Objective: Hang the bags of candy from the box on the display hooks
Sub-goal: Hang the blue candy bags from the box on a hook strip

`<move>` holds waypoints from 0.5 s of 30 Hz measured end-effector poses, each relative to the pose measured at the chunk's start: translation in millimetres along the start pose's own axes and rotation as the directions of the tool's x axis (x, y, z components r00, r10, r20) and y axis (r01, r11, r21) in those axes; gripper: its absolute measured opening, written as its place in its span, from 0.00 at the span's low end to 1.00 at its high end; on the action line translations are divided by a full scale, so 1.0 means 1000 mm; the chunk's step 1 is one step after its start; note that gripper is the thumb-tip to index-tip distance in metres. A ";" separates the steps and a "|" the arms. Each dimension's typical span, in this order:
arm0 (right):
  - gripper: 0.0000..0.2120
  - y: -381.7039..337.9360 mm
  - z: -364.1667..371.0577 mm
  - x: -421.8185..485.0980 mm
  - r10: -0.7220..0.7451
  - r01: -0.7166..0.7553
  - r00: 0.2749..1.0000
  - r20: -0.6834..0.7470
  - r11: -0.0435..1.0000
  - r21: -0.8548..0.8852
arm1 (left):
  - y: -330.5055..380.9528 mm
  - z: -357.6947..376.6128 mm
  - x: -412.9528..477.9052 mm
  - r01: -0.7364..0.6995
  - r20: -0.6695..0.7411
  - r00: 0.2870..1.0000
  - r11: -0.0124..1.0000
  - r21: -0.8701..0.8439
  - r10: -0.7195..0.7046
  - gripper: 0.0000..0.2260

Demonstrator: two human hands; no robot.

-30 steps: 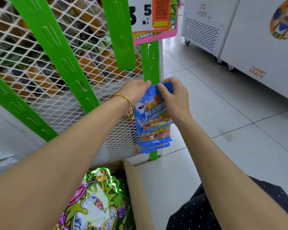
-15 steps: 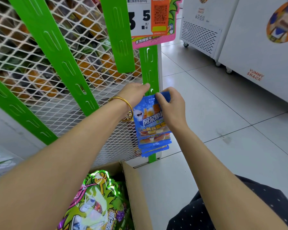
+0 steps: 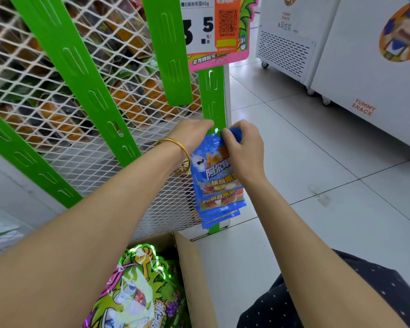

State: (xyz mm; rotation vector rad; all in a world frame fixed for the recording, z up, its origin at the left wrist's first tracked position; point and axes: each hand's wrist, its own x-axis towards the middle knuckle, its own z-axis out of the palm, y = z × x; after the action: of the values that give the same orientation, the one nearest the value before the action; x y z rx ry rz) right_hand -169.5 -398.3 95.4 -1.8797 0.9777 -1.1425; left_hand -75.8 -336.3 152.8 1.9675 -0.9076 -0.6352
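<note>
White mesh rack (image 3: 21, 74) with green strips recorded at left; white freezers (image 3: 365, 55) at right. Open cardboard box (image 3: 194, 280) noted on the floor below the rack, green candy bags (image 3: 137, 292) inside. Stack of blue candy bags (image 3: 216, 183) is held against the rightmost green strip (image 3: 213, 95), under the price card (image 3: 206, 27). Top edge of the front bag is pinched by the right hand (image 3: 246, 150), fingers curled. Left hand (image 3: 192, 136) is curled at the stack's top left; what is clamped cannot be told. Gold bangle (image 3: 175, 143) on left wrist.
</note>
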 end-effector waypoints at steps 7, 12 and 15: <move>0.06 0.016 0.003 -0.005 0.040 -0.048 0.995 0.089 0.995 0.085 | -0.014 -0.004 -0.006 -0.121 0.032 0.993 0.979 0.162 0.117 0.15; 0.04 0.021 0.002 -0.005 0.039 -0.048 0.993 0.110 0.995 0.085 | -0.030 -0.004 -0.006 -0.217 0.000 0.974 0.931 0.293 0.227 0.07; 0.06 0.023 0.003 -0.005 0.042 -0.046 0.994 0.097 0.998 0.041 | -0.034 -0.003 -0.004 -0.221 -0.041 0.968 0.919 0.327 0.247 0.11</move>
State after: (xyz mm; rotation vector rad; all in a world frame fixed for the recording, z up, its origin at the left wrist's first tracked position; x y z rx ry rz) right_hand -173.8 -403.6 72.8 -1.8524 0.9295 -1.0296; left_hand -63.8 -318.9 125.6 2.1051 -1.2351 -0.2785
